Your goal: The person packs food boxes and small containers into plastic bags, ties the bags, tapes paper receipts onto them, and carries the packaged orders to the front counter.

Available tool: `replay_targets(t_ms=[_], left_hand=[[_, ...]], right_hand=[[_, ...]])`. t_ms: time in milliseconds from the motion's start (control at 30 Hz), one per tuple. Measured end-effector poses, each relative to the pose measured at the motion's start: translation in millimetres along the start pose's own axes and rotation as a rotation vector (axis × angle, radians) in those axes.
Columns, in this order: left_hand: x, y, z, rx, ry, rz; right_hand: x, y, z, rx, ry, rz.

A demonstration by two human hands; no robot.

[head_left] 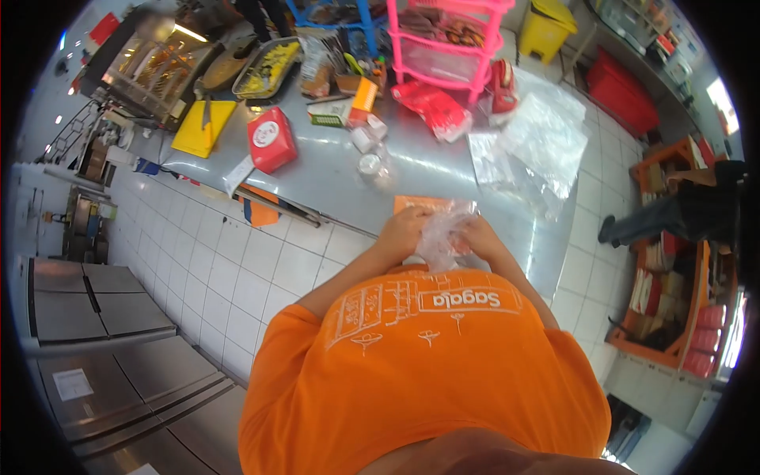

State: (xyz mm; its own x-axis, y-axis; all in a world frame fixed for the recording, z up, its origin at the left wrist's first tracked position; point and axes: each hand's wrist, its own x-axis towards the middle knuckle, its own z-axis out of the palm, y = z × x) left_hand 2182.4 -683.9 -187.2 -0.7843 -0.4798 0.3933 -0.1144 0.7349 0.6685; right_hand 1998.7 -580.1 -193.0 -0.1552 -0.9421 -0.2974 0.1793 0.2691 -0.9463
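Close in front of my orange shirt, both my hands are on a clear plastic bag (440,237). My left hand (402,231) has its fingers closed at the bag's left side. On the other side, my right hand (480,237) grips the bag, with its fingers partly hidden by the crumpled plastic. Something orange-red shows through the bag near the right fingers, too blurred to name. Just beyond my left hand, a flat orange piece (413,203) lies at the near edge of the steel table (332,170).
On the table are a red box (271,141), a yellow cutting board (203,131) with a knife, a tray of yellow food (269,70), a red packet (434,109) and clear plastic sheets (545,138). A pink rack (443,75) stands behind. Someone in dark clothes (673,210) is at the right.
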Motion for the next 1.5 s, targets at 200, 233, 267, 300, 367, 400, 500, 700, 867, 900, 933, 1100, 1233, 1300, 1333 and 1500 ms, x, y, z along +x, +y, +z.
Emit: replay_targets(t_ms=[200,233,267,300,367,400,500,700,867,900,933,1100,1233,1300,1333,1500], left_hand=[[1.8,-3.7,-2.8,-0.001,-0.152,-0.078],[3.0,-3.0,-2.0,-0.017,-0.132,-0.069],[3.3,-2.4,-1.1,-0.036,-0.115,-0.061],[5.3,-0.4,-2.4,-0.048,-0.126,-0.069],[9.3,2.8,-5.5,-0.078,-0.153,-0.088],[8.7,2.9,-5.8,-0.109,-0.172,-0.113],[7.3,3.4,-10.4,-0.196,-0.227,-0.226],[7.1,-6.5,2.1,-0.340,-0.129,-0.538],[1.8,-18.5,10.5,-0.448,-0.111,-0.571],[2.4,-19.0,10.8,-0.438,-0.112,-0.589],[3.1,-19.3,10.7,-0.426,-0.113,-0.605],[9.2,-13.0,4.6,-0.415,-0.118,-0.499],[9.5,-24.5,6.8,-0.416,-0.137,-0.418],[8.7,-27.7,9.5,-0.443,-0.108,-0.405],[9.1,-28.1,10.1,-0.457,-0.092,-0.398],[11.0,-20.2,1.6,-0.356,-0.186,-0.518]], right_hand=[[2.7,5.1,3.1,-0.057,-0.089,-0.019],[3.6,5.5,2.6,-0.080,-0.067,-0.058],[3.2,6.8,3.2,-0.101,-0.042,-0.095],[1.3,6.7,5.1,-0.121,-0.017,-0.129],[1.5,9.5,6.5,-0.212,0.047,-0.146],[1.7,6.9,8.0,-0.259,0.080,-0.154],[-3.2,-3.1,10.1,-0.309,0.126,-0.002],[2.0,25.2,3.1,-0.433,0.163,-0.172],[-2.4,16.5,12.4,-0.162,0.197,-0.144],[-3.6,11.9,13.6,-0.171,0.195,-0.152],[-5.0,6.1,14.6,-0.180,0.192,-0.163],[0.1,-7.2,12.7,-0.435,0.206,-0.169],[8.1,-8.2,9.7,-0.538,0.184,-0.217],[10.4,-8.4,9.0,-0.580,0.167,-0.255],[13.3,-6.0,7.4,-0.601,0.161,-0.272],[14.4,-7.7,4.0,-0.702,0.115,-0.303]])
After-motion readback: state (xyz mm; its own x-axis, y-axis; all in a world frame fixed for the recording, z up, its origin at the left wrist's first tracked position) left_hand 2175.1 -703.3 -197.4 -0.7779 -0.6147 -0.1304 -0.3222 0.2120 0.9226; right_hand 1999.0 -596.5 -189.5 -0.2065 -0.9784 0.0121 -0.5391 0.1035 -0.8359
